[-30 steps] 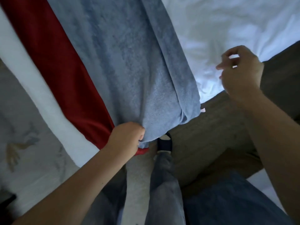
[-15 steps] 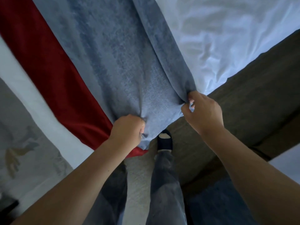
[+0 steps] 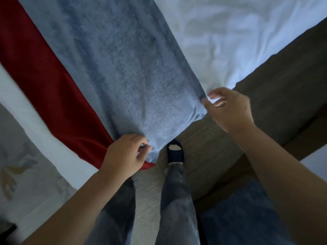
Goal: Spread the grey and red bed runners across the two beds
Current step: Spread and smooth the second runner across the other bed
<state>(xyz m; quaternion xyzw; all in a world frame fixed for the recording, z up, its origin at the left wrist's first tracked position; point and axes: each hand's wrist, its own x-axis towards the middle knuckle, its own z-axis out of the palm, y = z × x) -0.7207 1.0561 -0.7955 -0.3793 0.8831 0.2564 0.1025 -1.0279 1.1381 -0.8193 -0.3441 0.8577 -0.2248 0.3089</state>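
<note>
White bedding point(image 3: 238, 38) fills the upper part of the head view, meeting a dark wooden bed frame point(image 3: 283, 82) that runs diagonally down toward the person, with pale carpet point(image 3: 146, 206) beneath. Across the bedding lies the grey bed runner point(image 3: 123, 68), a broad plush strip whose near end hangs over the bed edge between the two hands. Alongside it, on the far side from the right-hand grip, the red bed runner point(image 3: 44, 82) runs parallel, its long edge tucked under the grey one and its near corner showing just below the left hand. The left hand point(image 3: 123, 156) pinches the lower left corner of the grey runner, thumb and fingers closed on the fabric. The right hand point(image 3: 230, 110) pinches the opposite corner at the runner's right edge, fingertips closed on the hem where it meets the white sheet. Between and below the two grips stand the person's legs in grey trousers point(image 3: 177, 209), one foot in a dark slipper point(image 3: 175, 152) directly under the runner's hanging end.
</note>
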